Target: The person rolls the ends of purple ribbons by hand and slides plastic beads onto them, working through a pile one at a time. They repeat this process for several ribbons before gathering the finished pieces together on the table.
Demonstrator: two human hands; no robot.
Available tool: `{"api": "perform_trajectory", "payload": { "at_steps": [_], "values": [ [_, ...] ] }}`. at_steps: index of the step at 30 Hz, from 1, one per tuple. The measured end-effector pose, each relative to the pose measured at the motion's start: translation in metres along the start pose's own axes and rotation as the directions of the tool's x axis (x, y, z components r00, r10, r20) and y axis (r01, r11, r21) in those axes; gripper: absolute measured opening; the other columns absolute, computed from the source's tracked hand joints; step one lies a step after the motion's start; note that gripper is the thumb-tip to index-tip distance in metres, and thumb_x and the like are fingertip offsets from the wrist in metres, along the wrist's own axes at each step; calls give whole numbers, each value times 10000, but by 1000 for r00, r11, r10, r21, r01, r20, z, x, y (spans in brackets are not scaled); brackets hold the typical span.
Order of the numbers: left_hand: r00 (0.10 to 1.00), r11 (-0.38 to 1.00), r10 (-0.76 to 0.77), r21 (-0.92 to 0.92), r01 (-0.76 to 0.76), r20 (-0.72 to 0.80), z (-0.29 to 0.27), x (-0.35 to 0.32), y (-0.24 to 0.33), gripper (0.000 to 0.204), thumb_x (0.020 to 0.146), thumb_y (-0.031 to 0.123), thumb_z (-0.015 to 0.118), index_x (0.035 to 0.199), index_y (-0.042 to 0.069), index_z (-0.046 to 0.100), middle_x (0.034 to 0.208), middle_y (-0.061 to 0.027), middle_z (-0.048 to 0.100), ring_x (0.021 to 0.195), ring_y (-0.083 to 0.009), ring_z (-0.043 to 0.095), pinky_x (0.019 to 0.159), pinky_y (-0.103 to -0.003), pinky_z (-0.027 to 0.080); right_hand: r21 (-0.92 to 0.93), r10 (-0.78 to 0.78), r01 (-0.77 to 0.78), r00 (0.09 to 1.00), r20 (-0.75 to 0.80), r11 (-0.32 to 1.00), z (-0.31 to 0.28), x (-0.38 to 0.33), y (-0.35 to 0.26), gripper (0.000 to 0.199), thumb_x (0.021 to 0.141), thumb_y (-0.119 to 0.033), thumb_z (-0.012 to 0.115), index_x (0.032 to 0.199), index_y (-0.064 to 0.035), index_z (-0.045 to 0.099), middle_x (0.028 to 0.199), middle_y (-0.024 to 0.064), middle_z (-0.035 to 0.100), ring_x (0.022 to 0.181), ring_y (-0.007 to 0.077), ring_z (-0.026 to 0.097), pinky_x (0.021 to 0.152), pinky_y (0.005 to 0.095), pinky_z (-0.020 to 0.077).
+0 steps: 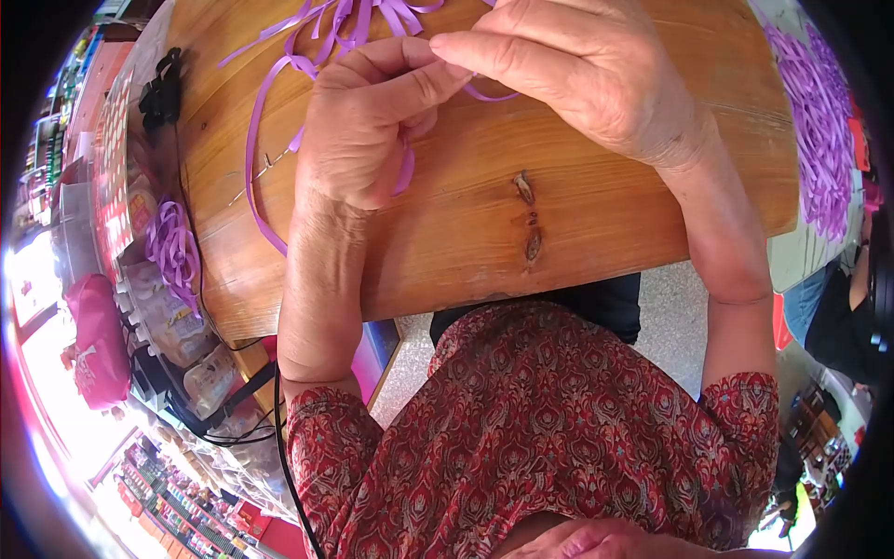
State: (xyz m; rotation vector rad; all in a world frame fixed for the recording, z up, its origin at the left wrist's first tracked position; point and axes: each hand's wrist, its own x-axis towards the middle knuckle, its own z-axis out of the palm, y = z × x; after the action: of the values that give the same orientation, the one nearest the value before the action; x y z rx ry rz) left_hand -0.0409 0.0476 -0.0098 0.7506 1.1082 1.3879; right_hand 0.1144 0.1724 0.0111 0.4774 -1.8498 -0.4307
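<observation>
My left hand (363, 121) is closed in a pinch over the wooden table, with purple ribbon (405, 170) coming out below its curled fingers. My right hand (587, 74) meets it, thumb and fingertips pressed together at the left fingertips. A short curve of the ribbon shows just under the right fingers; the exact spot being pinched is hidden. Beyond the left hand, a knotted cluster of purple ribbon (363, 23) lies at the far edge of view. One long strand (251, 158) trails down past my left wrist. A thin metal wire-like piece (268, 166) rests beside that wrist.
The wooden table (447, 242) ends close to my body. A purple ribbon bundle (174, 247) hangs at its left, near a black cable (179, 163) and a pink bag (96, 340). A large ribbon heap (815, 130) covers a surface at right, where another person (833, 312) is partly visible.
</observation>
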Motion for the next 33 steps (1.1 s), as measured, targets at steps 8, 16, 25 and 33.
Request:
{"api": "perform_trajectory", "payload": {
  "at_steps": [8,16,25,33],
  "values": [
    [997,998,11,-68,-16,-71,4,-2,-3,101,822,43,673,900,-16,648,699,18,580,524,-24,391,465,-180,262,143,621,-737,643,448,661,-21,14,-9,212,707,-103,755,888,-55,656,734,47,595,679,194,575,647,307,444],
    [948,959,274,-25,-281,-159,14,-7,-5,122,833,64,683,926,-2,637,779,14,621,640,-6,498,537,-142,341,286,763,-928,361,537,239,-23,34,-19,111,775,-65,712,871,-35,665,734,76,634,668,203,622,610,283,478],
    [958,948,285,-132,-288,-45,16,-11,-4,118,881,81,611,978,13,623,801,-10,601,625,-76,447,559,-230,330,350,627,-765,-90,774,-541,-25,34,-18,110,860,-100,641,890,5,658,778,28,634,736,90,577,681,224,462],
    [942,907,212,-412,-90,261,-1,-4,-9,152,906,132,577,1035,62,617,939,-14,623,840,-108,546,709,-269,423,417,485,-392,-90,870,-820,-20,18,-27,144,879,-142,626,898,-1,652,818,25,630,764,91,559,725,206,439]
  ]
}}
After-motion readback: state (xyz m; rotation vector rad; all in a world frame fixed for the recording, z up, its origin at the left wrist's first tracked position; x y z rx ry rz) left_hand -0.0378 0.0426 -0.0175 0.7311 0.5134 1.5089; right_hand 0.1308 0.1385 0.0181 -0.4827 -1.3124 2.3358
